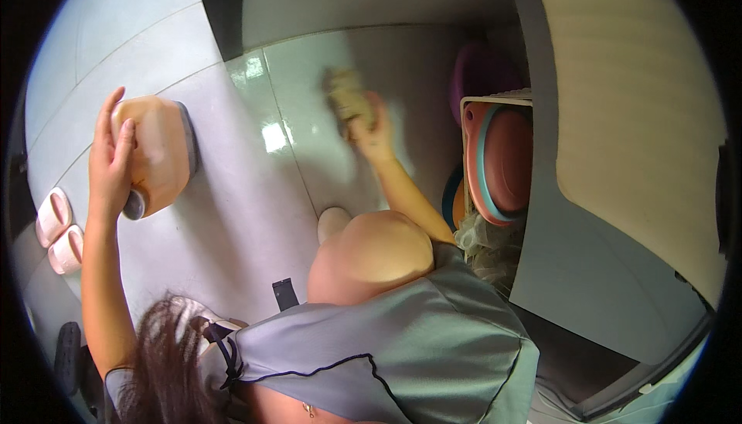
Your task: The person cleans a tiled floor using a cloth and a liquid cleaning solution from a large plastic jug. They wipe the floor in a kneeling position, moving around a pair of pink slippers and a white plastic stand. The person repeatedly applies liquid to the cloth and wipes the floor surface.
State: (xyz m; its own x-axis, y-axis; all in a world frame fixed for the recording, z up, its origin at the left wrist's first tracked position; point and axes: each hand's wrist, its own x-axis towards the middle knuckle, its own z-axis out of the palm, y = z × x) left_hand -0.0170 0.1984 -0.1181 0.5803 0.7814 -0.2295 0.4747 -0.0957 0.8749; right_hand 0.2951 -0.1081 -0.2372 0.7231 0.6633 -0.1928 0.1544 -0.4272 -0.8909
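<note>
At the left, my left hand (116, 146) grips a peach-coloured plastic container (162, 151). My thumb lies on its near face and the fingers are along its outer side. The container has a grey edge on its right and a round grey part at its lower corner. Ahead of my bent knee, my right hand (374, 134) holds a crumpled yellowish cloth (349, 96) low over the glossy tiled floor (243, 134). Motion blurs the cloth, so whether it touches the tiles is hard to tell.
To my right, a white rack (464, 134) holds a coral and blue basin (501, 163), with a purple basin (475, 76) behind it. A grey cabinet panel (574, 261) stands beside the rack. Pink slippers (55, 215) lie at far left. A small black object (284, 294) is near my leg.
</note>
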